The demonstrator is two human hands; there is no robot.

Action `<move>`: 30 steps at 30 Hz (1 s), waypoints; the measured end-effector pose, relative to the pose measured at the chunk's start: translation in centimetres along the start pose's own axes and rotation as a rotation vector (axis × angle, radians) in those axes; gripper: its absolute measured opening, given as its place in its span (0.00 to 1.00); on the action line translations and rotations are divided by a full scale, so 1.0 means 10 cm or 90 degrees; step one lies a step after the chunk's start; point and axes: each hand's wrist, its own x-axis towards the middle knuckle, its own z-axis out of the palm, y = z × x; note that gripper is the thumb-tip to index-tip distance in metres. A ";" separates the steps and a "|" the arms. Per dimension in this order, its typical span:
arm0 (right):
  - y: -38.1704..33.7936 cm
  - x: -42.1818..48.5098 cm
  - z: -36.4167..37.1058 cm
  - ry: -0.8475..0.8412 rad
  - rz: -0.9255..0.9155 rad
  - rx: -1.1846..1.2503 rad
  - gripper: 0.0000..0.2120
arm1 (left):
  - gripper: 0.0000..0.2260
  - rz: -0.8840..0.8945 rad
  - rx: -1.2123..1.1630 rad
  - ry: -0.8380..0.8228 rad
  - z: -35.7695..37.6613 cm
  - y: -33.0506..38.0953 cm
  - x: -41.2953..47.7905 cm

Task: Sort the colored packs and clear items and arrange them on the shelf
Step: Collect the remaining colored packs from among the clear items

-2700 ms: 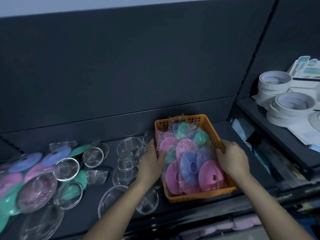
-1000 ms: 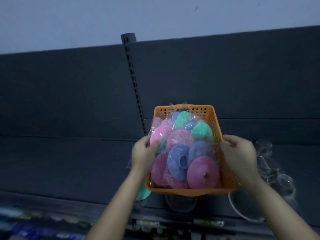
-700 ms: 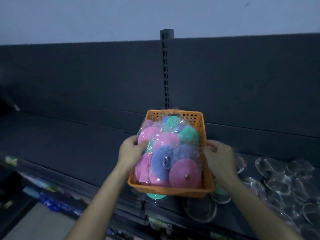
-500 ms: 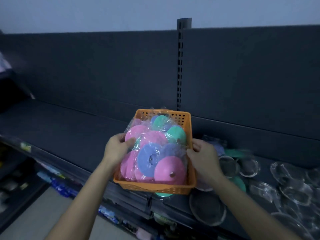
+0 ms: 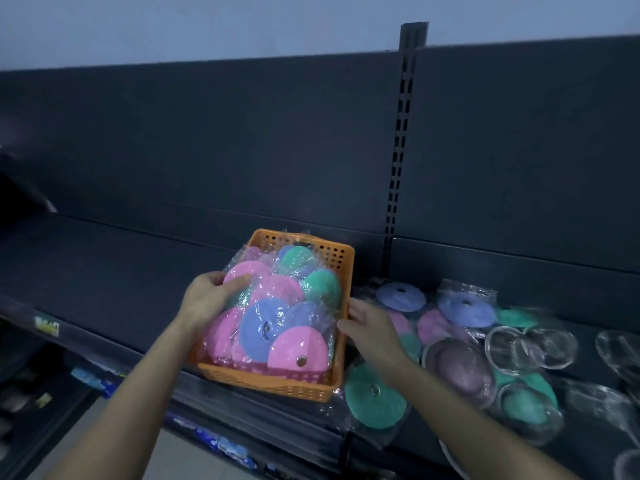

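Note:
An orange basket [image 5: 277,384] full of wrapped pink, blue and green round packs [image 5: 266,323] sits on the dark shelf [image 5: 104,271], near its front edge. My left hand [image 5: 207,299] grips the basket's left rim, its thumb lying across a pink pack. My right hand [image 5: 372,330] rests against the basket's right wall with fingers nearly straight. Right of the basket lie loose packs, a purple one [image 5: 465,308] and a green one [image 5: 374,398] among them, with clear round items [image 5: 531,348] beside them.
A slotted upright post [image 5: 398,150] rises behind the basket's right corner. The dark shelf stretches bare to the left of the basket. Below the shelf edge, a lower shelf holds small blue goods [image 5: 221,445].
The basket was carried left from the earlier spot and now sits on the shelf left of the loose packs. My right hand's fingers have loosened from its right rim.

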 end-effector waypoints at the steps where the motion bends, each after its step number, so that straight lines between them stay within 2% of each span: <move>1: 0.03 0.03 0.04 -0.003 0.016 0.014 0.16 | 0.14 -0.009 -0.001 -0.006 -0.02 -0.03 0.06; 6: 0.13 0.15 0.19 -0.021 0.010 0.003 0.15 | 0.17 -0.049 0.018 -0.025 -0.04 -0.22 0.29; 10: 0.11 0.18 0.19 -0.019 -0.055 -0.059 0.19 | 0.13 0.018 0.167 -0.008 0.03 -0.26 0.39; 13: 0.15 0.13 0.10 -0.004 -0.101 -0.219 0.21 | 0.11 0.149 0.273 0.054 0.14 -0.18 0.35; 16: 0.25 0.05 -0.10 0.039 -0.158 -0.498 0.19 | 0.19 0.349 0.320 0.094 0.30 -0.03 0.20; 19: 0.34 -0.10 -0.30 0.056 -0.250 -0.699 0.15 | 0.21 0.423 0.338 0.030 0.56 0.11 -0.01; 21: 0.46 -0.20 -0.46 0.110 -0.240 -0.811 0.19 | 0.22 0.465 0.347 -0.022 0.78 0.17 -0.17; 24: 0.60 -0.36 -0.68 0.122 -0.153 -0.885 0.20 | 0.22 0.542 0.349 -0.099 1.11 0.24 -0.43; 26: 0.65 -0.43 -0.82 0.124 -0.136 -0.927 0.22 | 0.21 0.615 0.384 -0.148 1.34 0.26 -0.59; 28: 0.68 -0.50 -0.94 0.130 -0.125 -0.952 0.22 | 0.20 0.706 0.467 -0.178 1.57 0.22 -0.72; 29: 0.69 -0.53 -1.00 0.134 -0.123 -0.962 0.22 | 0.22 0.725 0.523 -0.204 1.66 0.20 -0.79; 30: 0.70 -0.57 -1.06 0.137 -0.121 -0.968 0.22 | 0.25 0.695 0.579 -0.241 1.75 0.17 -0.84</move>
